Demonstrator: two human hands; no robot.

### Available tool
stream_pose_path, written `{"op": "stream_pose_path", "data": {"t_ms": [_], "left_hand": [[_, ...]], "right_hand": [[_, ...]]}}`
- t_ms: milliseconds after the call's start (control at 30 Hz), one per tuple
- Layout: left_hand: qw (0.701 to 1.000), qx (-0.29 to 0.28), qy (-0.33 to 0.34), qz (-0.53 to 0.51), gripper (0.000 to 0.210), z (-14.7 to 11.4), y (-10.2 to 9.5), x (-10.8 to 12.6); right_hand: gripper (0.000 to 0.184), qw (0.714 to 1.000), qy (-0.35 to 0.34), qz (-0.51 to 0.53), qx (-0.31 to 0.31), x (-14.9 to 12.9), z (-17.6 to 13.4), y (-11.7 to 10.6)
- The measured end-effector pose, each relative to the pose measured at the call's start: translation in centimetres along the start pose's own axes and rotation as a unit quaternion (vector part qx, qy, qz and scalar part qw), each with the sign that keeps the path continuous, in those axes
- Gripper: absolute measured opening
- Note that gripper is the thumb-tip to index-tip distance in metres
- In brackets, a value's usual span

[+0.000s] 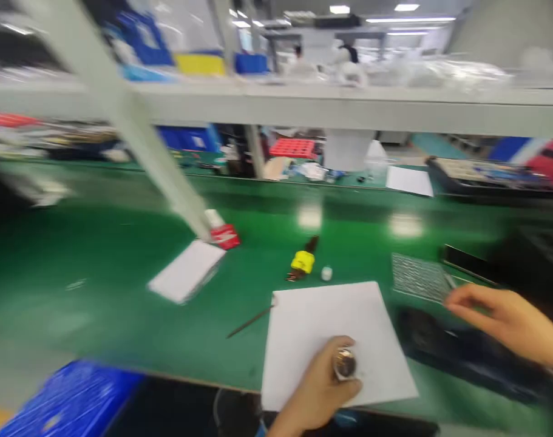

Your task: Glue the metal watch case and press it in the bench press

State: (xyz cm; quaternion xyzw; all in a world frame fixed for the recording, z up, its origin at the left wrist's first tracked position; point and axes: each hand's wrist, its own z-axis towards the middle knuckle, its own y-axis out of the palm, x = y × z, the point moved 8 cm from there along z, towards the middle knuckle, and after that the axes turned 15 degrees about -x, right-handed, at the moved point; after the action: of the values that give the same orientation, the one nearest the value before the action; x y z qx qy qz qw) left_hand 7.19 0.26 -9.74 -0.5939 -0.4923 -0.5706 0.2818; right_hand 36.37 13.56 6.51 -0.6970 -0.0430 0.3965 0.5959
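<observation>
My left hand (319, 382) is closed around a small round piece (345, 363) with a shiny brownish face and a pale rim, just above a white sheet of paper (312, 315). Off to the right, my right hand (495, 318) has thumb and forefinger pinched together near the corner of a clear textured tray (417, 276). A thin pale sliver shows at those fingertips, too blurred to name. Beyond the paper lie a yellow item with dark brown ends (302, 261) and a small white cap-like piece (326, 274). A thin dark stick (251, 321) touches the paper's left edge.
A white pad (187, 271) and a red box (225, 237) lie by a slanting post (167, 176). A dark flat phone-like slab (468, 262) and a blurred black object (467, 352) are at right. A shelf (303, 109) crosses above the green bench (121, 261).
</observation>
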Motion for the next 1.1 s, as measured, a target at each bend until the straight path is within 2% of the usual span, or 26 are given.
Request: {"op": "stream_pose_path", "data": {"t_ms": [67,133,200,333,467,533,667,867,1100], "left_hand": [[0.999,-0.023,0.002,-0.024,0.059,0.6,-0.2,-0.1],[0.998,-0.032,-0.002,-0.046,0.055,0.7,-0.5,0.0],[0.998,-0.027,-0.004,-0.06,0.052,0.5,-0.6,0.2],[0.998,-0.013,-0.006,-0.065,0.052,0.4,-0.1,0.6],[0.997,0.001,-0.01,-0.07,0.055,0.4,-0.2,0.7],[0.997,0.0,-0.009,-0.077,0.055,0.4,-0.2,0.7],[0.997,0.0,-0.007,-0.071,0.053,0.3,-0.2,0.8],[0.997,-0.007,-0.013,-0.069,0.052,0.4,-0.1,1.0],[0.997,-0.004,-0.019,-0.074,0.051,0.2,0.1,1.2]], "right_hand": [[0.028,0.996,0.055,0.067,-0.037,0.5,-2.9,-0.1],[0.023,0.993,0.067,0.095,-0.037,0.0,-4.0,0.1],[0.021,0.995,0.054,0.072,-0.038,-0.8,-4.3,0.6],[0.021,0.998,0.026,-0.038,-0.05,-1.6,-4.6,1.4],[0.026,0.988,-0.025,-0.146,-0.046,-1.9,-3.9,2.2],[0.027,0.981,-0.023,-0.181,-0.059,-1.8,-3.4,2.9],[0.029,0.969,0.011,-0.219,-0.111,-1.5,-2.5,4.0],[0.032,0.949,0.06,-0.241,-0.193,-2.3,-1.3,4.1],[0.041,0.886,0.172,-0.286,-0.321,-3.3,1.3,4.2]]}}
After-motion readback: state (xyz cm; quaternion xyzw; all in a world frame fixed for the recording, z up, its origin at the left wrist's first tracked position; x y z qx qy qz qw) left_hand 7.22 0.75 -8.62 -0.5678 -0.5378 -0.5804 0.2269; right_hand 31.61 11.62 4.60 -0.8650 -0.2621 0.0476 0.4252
